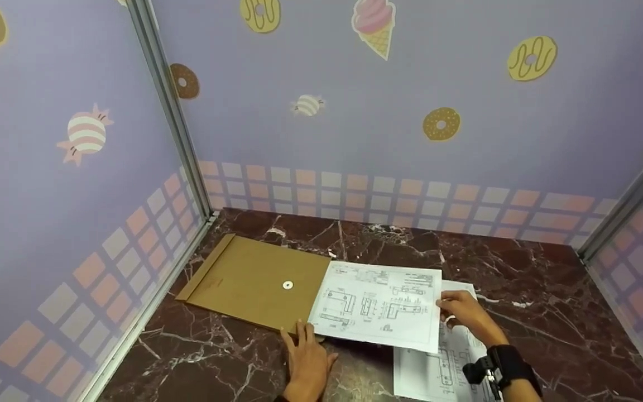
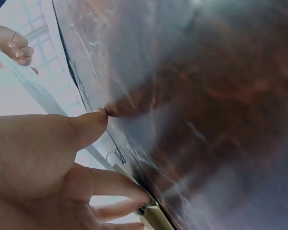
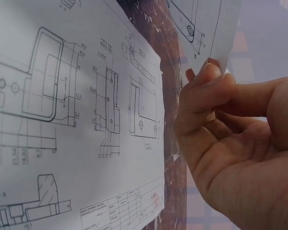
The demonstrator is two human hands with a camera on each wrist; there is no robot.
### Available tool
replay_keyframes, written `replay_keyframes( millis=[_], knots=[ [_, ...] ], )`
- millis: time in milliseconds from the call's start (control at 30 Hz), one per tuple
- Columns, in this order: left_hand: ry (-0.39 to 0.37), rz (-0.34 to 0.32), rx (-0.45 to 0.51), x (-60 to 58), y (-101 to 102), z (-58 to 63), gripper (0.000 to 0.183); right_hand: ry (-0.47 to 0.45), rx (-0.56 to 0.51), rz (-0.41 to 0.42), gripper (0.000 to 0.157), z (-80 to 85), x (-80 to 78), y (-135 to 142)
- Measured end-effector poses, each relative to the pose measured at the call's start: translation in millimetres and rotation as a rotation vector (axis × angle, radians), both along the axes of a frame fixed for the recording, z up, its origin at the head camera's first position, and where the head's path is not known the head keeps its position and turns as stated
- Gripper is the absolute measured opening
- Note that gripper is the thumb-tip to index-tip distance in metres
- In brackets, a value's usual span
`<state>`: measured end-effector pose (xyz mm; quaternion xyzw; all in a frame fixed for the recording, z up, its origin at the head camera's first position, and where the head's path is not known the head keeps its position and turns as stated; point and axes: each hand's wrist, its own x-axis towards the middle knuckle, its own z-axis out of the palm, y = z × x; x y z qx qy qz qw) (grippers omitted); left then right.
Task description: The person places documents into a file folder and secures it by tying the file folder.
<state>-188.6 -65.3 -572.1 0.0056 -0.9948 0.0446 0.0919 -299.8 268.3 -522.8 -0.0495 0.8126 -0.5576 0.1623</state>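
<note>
My right hand (image 1: 466, 314) pinches the right edge of a sheet of paper (image 1: 380, 304) printed with technical drawings. The sheet's left end meets the right-hand end of a brown document envelope (image 1: 260, 279) with a white round button; I cannot tell how much of it lies inside. With fingers extended, my left hand (image 1: 307, 360) touches the envelope's near right corner, its thumb tip on the table in the left wrist view. Another drawing sheet (image 3: 77, 120) lies on the table below the right hand, partly covered by the held sheet in the head view.
A dark red marble table (image 1: 215, 357) with white veins carries everything. Purple wall panels (image 1: 344, 145) with printed sweets stand behind and at both sides, joined by metal corner posts (image 1: 173, 106). A black strap with a small device (image 1: 503, 368) is on the right wrist.
</note>
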Motion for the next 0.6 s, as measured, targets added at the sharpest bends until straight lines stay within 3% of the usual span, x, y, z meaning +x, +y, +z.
replay_keyframes(
  millis=[300, 600],
  knots=[
    [-0.104, -0.028, 0.017, -6.7, 2.9, 6.3, 0.062, 0.005, -0.020, 0.014, 0.023, 2.5, -1.9, -2.6],
    [-0.073, -0.092, 0.054, -8.4, 2.6, 7.5, 0.058, 0.007, -0.034, 0.032, 0.016, 0.5, -4.0, -2.0]
  ],
)
